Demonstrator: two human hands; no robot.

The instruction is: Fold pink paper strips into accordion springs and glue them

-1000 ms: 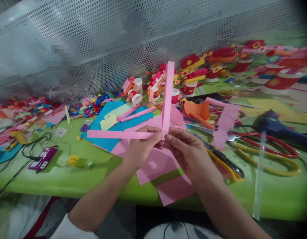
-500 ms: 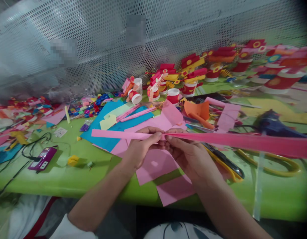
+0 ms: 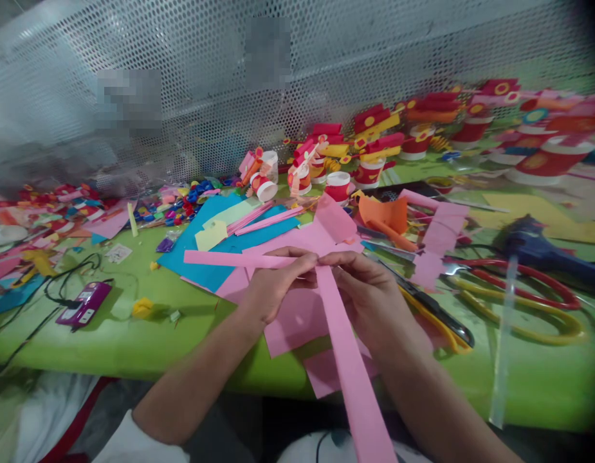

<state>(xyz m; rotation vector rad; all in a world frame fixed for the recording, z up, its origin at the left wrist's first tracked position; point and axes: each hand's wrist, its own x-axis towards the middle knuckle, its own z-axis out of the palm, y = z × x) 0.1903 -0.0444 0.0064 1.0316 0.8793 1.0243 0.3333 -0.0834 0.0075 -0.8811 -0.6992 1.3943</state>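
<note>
A long pink paper strip (image 3: 348, 350) is bent near its middle, between my two hands. One end sticks out flat to the left, and the longer part hangs down toward my lap. My left hand (image 3: 278, 283) is closed on the strip, thumb on top. With thumb and fingers, my right hand (image 3: 367, 283) pinches it at the bend; some fingertips are hidden behind the paper. Beneath the hands lie pink paper sheets (image 3: 294, 325) and a blue sheet (image 3: 181, 257). A bundle of thin pink strips (image 3: 268, 222) rests on the blue sheet.
Right of my hands lie scissors with red and yellow handles (image 3: 574, 325), a black-and-yellow cutter (image 3: 442, 318) and a blue glue gun (image 3: 529, 241) with a clear glue stick. Red paper-cup models (image 3: 369, 170) line the back by a perforated metal screen (image 3: 205, 96). A purple power socket (image 3: 85, 305) sits left.
The strip's long part, which stretched out to the right, now hangs down toward me from the bend. Both hands stay in nearly the same place, and the red scissor handle has come into sight.
</note>
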